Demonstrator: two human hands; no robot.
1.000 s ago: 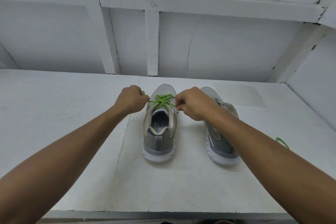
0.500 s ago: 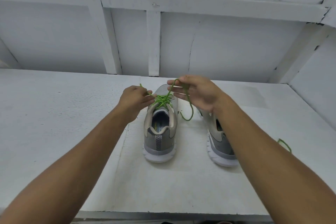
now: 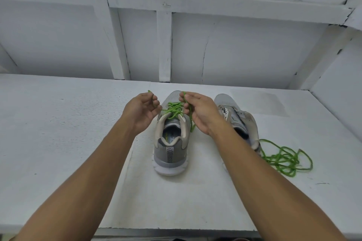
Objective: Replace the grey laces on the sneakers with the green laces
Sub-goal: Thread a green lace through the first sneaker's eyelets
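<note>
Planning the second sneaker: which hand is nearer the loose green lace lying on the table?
Right. The right hand, holding the threaded lace over the left sneaker, is left of and beyond the loose green lace; the left hand, holding its other end, is farther left.

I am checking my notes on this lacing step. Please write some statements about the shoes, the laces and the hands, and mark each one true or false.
1. The left hand and the right hand each pinch the green lace of the left shoe. True.
2. The right shoe is already laced in green. False: no lace shows in it.
3. A loose lace lies on the table, to the right of the right shoe. True.
4. The toes point toward the person. False: the heels face the person.
</note>
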